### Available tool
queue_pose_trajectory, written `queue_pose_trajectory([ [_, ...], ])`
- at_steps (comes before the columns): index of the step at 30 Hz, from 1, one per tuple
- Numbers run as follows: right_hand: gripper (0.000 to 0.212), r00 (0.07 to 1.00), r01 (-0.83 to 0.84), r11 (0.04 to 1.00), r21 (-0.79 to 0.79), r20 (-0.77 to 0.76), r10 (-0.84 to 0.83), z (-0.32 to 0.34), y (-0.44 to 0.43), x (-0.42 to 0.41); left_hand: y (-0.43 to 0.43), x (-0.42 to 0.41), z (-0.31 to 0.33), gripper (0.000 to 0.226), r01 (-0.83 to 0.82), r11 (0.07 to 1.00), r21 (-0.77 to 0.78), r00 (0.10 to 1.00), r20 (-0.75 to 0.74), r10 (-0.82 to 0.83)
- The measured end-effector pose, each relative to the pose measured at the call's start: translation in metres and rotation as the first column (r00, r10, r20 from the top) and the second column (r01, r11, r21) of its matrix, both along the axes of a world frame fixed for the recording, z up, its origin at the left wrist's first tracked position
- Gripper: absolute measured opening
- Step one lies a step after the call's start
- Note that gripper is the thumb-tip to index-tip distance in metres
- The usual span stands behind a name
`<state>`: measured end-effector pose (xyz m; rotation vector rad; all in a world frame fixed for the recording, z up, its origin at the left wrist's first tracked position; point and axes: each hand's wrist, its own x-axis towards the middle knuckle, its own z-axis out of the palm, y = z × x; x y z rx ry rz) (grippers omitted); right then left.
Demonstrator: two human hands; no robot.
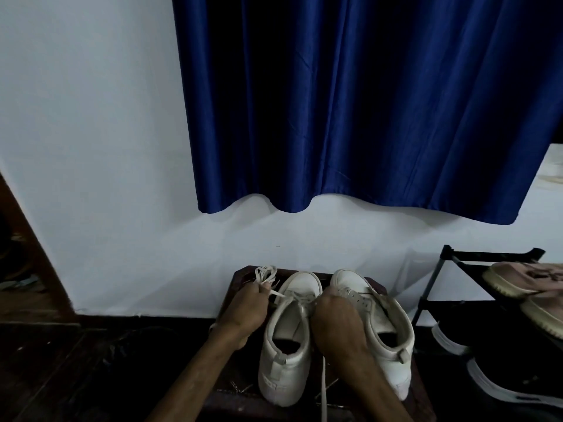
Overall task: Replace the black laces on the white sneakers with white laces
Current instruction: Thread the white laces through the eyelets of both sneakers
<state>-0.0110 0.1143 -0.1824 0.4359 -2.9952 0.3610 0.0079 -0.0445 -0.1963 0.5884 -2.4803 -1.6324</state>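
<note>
Two white sneakers stand side by side on a dark wooden stool (240, 277), toes toward the wall. The left sneaker (286, 336) has a white lace threaded through its eyelets. My left hand (246, 309) grips one end of that white lace (264, 277), whose loose loops bunch above my fingers. My right hand (338, 321) lies between the shoes, its fingers over the tongue and eyelets of the right sneaker (380, 327); what they hold is hidden. Another white lace end (324, 388) hangs down below my right wrist. No black lace is visible.
A black shoe rack (457, 257) stands at the right, holding pinkish sneakers (518, 278) on top and dark shoes with white soles (499, 379) below. A blue curtain (365, 102) hangs on the white wall. The floor is dark wood.
</note>
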Motion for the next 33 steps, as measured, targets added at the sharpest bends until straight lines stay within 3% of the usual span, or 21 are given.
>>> queue_pose_trajectory([
  [3,0.019,0.993,0.038,0.952,-0.305,0.120,-0.001,0.031,0.012,-0.007,-0.003,0.003,0.004,0.028,0.008,1.000,-0.028,0.998,-0.058,-0.010],
  [4,0.019,0.967,0.082,0.854,-0.514,0.248,0.056,0.045,0.016,-0.010,-0.006,0.003,0.006,0.025,0.007,1.000,0.017,0.998,-0.068,-0.006],
  [6,0.017,0.827,0.271,0.498,-0.823,0.464,0.317,0.075,0.022,-0.011,-0.010,0.004,0.013,0.017,-0.002,0.997,0.071,0.996,-0.093,0.009],
  [8,0.018,0.728,0.368,0.168,-0.914,0.396,0.559,0.107,0.029,-0.014,-0.014,0.006,0.019,0.011,0.022,0.995,0.094,0.994,-0.107,-0.012],
  [11,0.017,0.706,0.363,-0.223,-0.905,0.111,0.700,0.145,0.040,-0.020,-0.018,0.012,0.029,0.008,0.091,0.992,0.087,0.992,-0.101,-0.082],
  [13,0.021,0.711,0.364,-0.367,-0.856,0.000,0.704,0.162,0.043,-0.023,-0.019,0.015,0.035,0.013,0.037,0.980,-0.197,0.986,-0.150,-0.068],
  [14,0.023,0.707,0.365,-0.407,-0.837,-0.036,0.706,0.168,0.042,-0.023,-0.015,0.017,0.042,0.017,-0.003,0.941,-0.339,0.975,-0.211,-0.073],
  [15,0.025,0.701,0.363,-0.436,-0.823,-0.067,0.710,0.173,0.041,-0.023,-0.006,0.021,0.056,0.020,-0.017,0.928,-0.371,0.949,-0.299,-0.103],
  [17,0.030,0.678,0.368,-0.467,-0.804,-0.111,0.726,0.179,0.035,-0.022,0.024,0.029,0.094,0.025,0.139,0.977,-0.160,0.887,-0.420,-0.195],
  [19,0.032,0.677,0.370,-0.483,-0.794,-0.125,0.725,0.181,0.029,-0.021,0.055,0.031,0.131,0.034,0.364,0.927,0.086,0.851,-0.436,-0.293],
  [23,0.036,0.747,0.352,-0.535,-0.768,-0.113,0.655,0.183,0.030,-0.028,0.073,0.033,0.161,0.039,0.568,0.816,0.108,0.795,-0.329,-0.510],
  [26,0.041,0.833,0.322,-0.550,-0.770,-0.045,0.552,0.175,0.047,-0.037,0.060,0.039,0.149,0.031,0.521,0.845,0.118,0.819,-0.348,-0.456],
  [29,0.046,0.859,0.356,-0.524,-0.774,0.050,0.509,0.152,0.067,-0.046,0.036,0.040,0.130,0.032,0.411,0.905,0.108,0.877,-0.318,-0.360],
  [33,0.047,0.866,0.385,-0.386,-0.838,0.184,0.465,0.117,0.079,-0.056,0.013,0.038,0.111,0.027,0.396,0.917,-0.043,0.895,-0.204,-0.396],
])
